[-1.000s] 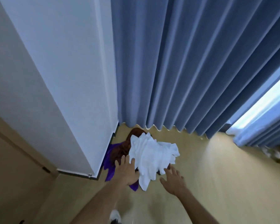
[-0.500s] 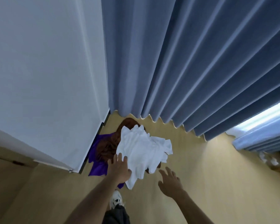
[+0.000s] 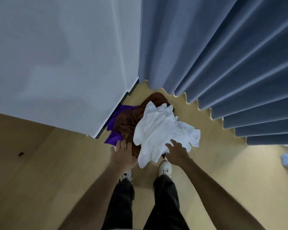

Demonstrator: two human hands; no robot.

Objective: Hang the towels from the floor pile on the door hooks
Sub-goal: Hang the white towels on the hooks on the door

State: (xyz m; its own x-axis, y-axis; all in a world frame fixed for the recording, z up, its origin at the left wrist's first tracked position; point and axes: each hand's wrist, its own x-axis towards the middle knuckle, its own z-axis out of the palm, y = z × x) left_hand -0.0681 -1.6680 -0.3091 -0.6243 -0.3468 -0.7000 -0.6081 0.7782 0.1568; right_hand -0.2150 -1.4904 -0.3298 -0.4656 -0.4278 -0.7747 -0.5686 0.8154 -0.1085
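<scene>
No readable text, label or number on anything here.

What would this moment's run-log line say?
stage: reaching | left hand: open | right hand: open, over white towel | pile: white on brown towel

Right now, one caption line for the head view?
Both open hands, left hand and right hand, reach for the white towel atop brown towel and purple towel.

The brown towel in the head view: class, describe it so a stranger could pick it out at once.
Find where the white wall meets the blue curtain; a towel pile lies on the floor there. The brown towel is the middle layer, over the purple towel and partly under the white towel. It alone is rust-coloured.
</scene>
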